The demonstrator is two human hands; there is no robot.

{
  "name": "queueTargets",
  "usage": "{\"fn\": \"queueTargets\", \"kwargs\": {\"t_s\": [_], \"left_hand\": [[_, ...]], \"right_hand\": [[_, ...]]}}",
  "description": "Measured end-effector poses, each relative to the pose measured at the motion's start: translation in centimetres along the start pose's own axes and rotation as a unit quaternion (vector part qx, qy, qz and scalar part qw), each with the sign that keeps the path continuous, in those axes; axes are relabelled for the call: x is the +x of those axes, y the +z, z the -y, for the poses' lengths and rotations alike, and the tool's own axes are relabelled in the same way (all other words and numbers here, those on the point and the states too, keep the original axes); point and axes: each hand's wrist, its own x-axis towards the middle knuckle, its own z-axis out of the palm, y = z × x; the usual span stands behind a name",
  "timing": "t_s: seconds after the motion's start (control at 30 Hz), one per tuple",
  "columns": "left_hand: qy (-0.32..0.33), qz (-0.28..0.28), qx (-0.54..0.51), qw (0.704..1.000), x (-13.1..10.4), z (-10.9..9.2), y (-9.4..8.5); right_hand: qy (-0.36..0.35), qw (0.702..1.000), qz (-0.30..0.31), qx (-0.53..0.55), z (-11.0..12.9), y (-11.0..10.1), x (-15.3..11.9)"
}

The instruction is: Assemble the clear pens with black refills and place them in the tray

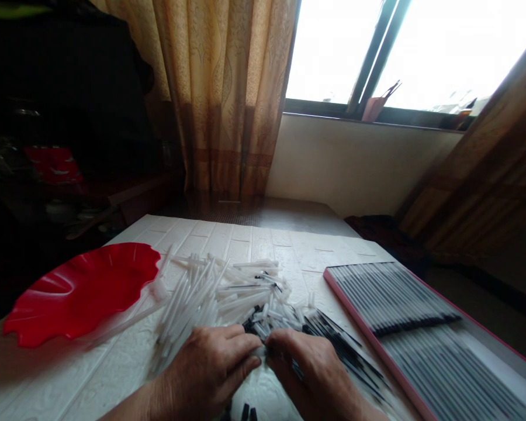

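My left hand [214,359] is closed in a pinch, with a small translucent plastic piece [259,351] between thumb and fingers. My right hand [311,368] meets it fingertip to fingertip, also closed; what it grips is hidden behind its fingers. Just beyond my hands lies a loose pile of white translucent plastic tubes [193,298]. Short clear and black pieces [272,313] are mixed in at the pile's near side. Thin black rods, like pen refills [342,345], spread out beside my right hand. Two black tips [249,412] show at the bottom edge, between my forearms.
A red wavy-edged plastic dish [87,289] sits at the left of the white brick-patterned table [245,234]. On the right, a pink-rimmed box [346,298] holds rows of grey pen-like sticks [394,292]. Behind are a curtain [228,99] and a window [333,52].
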Motion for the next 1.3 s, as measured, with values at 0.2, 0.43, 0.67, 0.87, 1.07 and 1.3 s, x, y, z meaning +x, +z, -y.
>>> {"fn": "queueTargets", "kwargs": {"t_s": [0.2, 0.43, 0.67, 0.87, 1.07, 1.3], "left_hand": [[-0.042, 0.018, -0.036, 0.998, 0.3, 0.6, -0.5], [-0.047, 0.018, -0.033, 0.998, 0.5, 1.4, -0.9], [-0.050, 0.000, -0.043, 0.998, 0.6, 1.5, -0.8], [-0.089, -0.056, -0.122, 0.987, 0.7, 1.6, -1.5], [-0.265, -0.120, -0.463, 0.837, 1.4, 2.0, -2.7], [-0.285, -0.136, -0.565, 0.762, 1.3, 2.2, -1.5]], "right_hand": [[0.029, 0.999, -0.027, 0.012, -1.2, -1.2, -0.3], [0.072, 0.996, -0.026, 0.040, -2.0, -2.4, -0.1], [0.078, 0.996, 0.005, 0.041, -1.4, -2.8, 0.2], [0.124, 0.989, 0.036, 0.068, -1.4, -3.1, 0.1], [0.183, 0.976, 0.027, 0.113, -1.7, -3.8, 0.1], [0.151, 0.980, 0.064, 0.115, -1.2, -2.3, 0.2]]}}
